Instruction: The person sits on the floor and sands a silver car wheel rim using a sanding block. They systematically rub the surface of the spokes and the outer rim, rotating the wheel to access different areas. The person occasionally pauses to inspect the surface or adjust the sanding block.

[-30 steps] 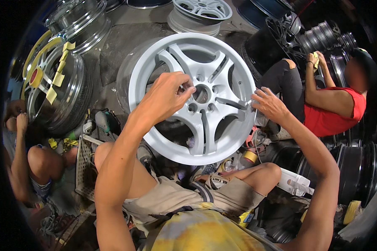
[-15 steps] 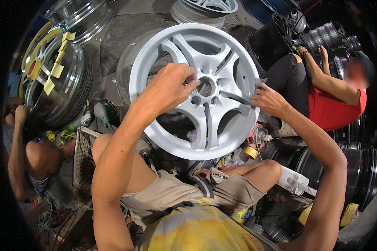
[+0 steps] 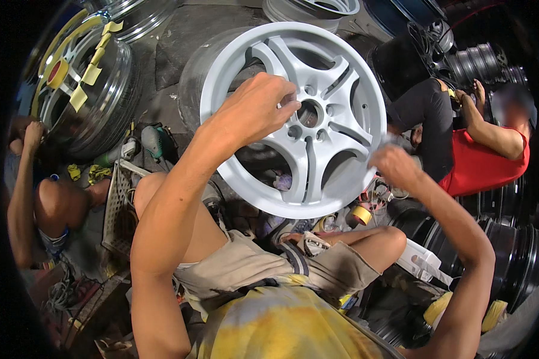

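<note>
Toward twelve o'clock, pale grey wheel: one, tilted, between both hands; one centre hole and four bolt holes in sight on the hub.
Left hand: half curled at ten o'clock from the centre hole, over the spokes, with thumb tip close to forefinger; cannot tell of any object between them, nor of contact with the metal.
Right hand: bent at four o'clock by the outer rim, blurred; cannot tell how far open, nor whether gripping or touching.
Other wheels nearby: one second grey wheel at twelve, by the top edge; one chrome wheel at ten, with yellow strips across its face.
Tape roll: one, yellow, at four, near the pale grey wheel's lower edge.
Green power tool: one, between nine and ten.
Perforated basket: one, between eight and nine.
White tray: one, at four, farther out.
Co-workers: two; person in red between two and three, bare-kneed person at nine.
</note>
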{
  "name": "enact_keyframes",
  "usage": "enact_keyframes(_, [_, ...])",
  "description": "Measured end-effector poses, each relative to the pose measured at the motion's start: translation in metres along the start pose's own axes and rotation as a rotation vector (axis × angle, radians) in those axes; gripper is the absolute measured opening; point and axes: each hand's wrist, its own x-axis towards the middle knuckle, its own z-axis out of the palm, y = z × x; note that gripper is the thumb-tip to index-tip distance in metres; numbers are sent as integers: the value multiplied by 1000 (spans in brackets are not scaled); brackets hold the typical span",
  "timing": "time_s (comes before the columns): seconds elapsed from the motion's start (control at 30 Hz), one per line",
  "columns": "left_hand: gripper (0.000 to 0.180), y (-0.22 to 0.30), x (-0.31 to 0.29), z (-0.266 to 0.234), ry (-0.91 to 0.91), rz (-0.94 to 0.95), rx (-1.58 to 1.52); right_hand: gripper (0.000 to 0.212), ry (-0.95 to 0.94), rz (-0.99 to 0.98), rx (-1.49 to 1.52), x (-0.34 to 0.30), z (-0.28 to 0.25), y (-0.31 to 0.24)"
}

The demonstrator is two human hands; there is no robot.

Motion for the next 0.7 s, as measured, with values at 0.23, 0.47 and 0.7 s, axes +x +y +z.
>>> enact_keyframes(0.23, [21, -5, 4, 7, 33, 74, 45, 22, 214, -34, 738, 52, -23, -146])
enact_keyframes(0.47, [20, -6, -6, 1, -11, 8, 62, 27, 13, 90, 733, 46, -30, -139])
enact_keyframes(0.7, [22, 0, -4, 4, 20, 14, 71, 25, 287, 144, 846, 82, -34, -186])
